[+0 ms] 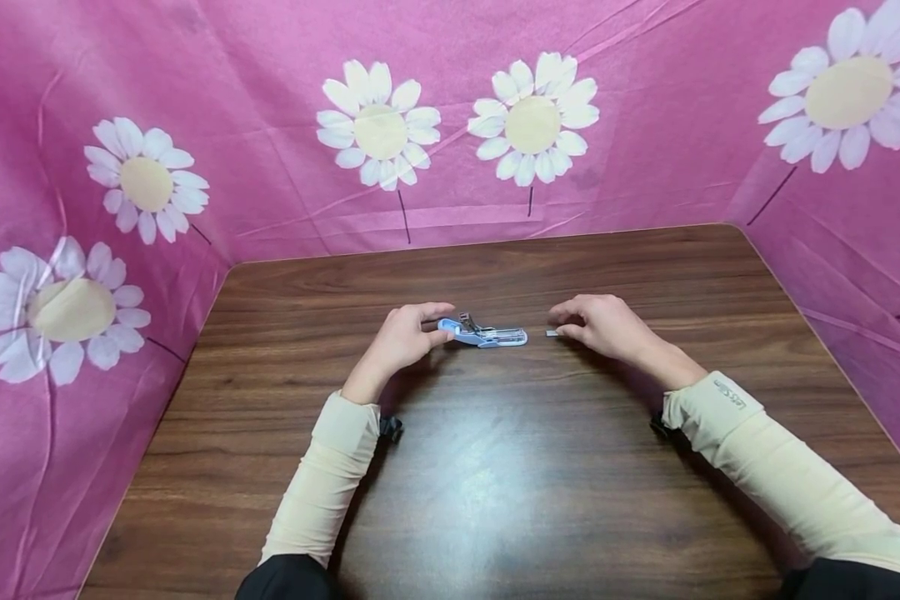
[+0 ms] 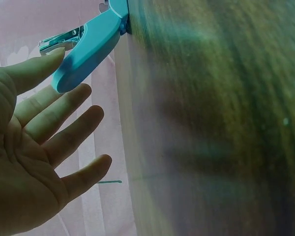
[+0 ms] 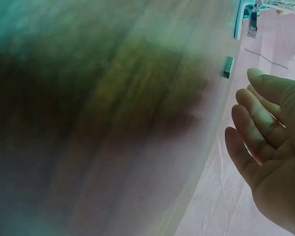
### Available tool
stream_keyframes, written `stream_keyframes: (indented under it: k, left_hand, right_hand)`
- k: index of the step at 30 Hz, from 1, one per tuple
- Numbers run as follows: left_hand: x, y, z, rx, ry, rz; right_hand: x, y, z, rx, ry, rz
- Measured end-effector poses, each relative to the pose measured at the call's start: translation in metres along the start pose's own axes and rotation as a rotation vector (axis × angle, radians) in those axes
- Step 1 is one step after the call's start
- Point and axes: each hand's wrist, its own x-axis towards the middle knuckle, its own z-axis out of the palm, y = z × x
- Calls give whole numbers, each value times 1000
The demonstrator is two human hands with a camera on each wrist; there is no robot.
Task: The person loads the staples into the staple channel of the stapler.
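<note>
A light blue stapler (image 1: 468,335) lies on the wooden table with its top swung open, the metal magazine showing toward the right. My left hand (image 1: 399,343) pinches the left end of the stapler between thumb and index finger; its other fingers are spread loosely in the left wrist view. Just right of the stapler is a small grey strip of staples (image 1: 551,333). Beside this strip, my right hand (image 1: 609,327) hovers with relaxed, slightly bent fingers. In the right wrist view the staple strip (image 3: 228,67) rests on the table, apart from the fingertips.
The brown wood-grain table (image 1: 465,467) spreads out in front of me and reflects light near its middle. A pink cloth with large white daisies (image 1: 270,142) hangs around its back and sides.
</note>
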Motion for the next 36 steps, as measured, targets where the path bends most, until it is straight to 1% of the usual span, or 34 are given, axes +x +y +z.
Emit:
stream_keyframes:
  k: [8, 14, 19, 26, 36]
  left_hand:
    - [2, 0, 0, 8, -3, 11]
    - [1, 3, -1, 14, -1, 5]
    - [1, 4, -1, -5, -3, 1]
    - [1, 4, -1, -4, -7, -1]
    - [2, 4, -1, -1, 1, -9]
  right_hand:
    - [2, -1, 1, -21, -43, 15]
    - [5, 0, 4, -57, -70, -1]
    - [6, -1, 6, -44, -93, 29]
    - [8, -1, 10, -35, -94, 54]
    - [11, -1, 12, -63, -81, 17]
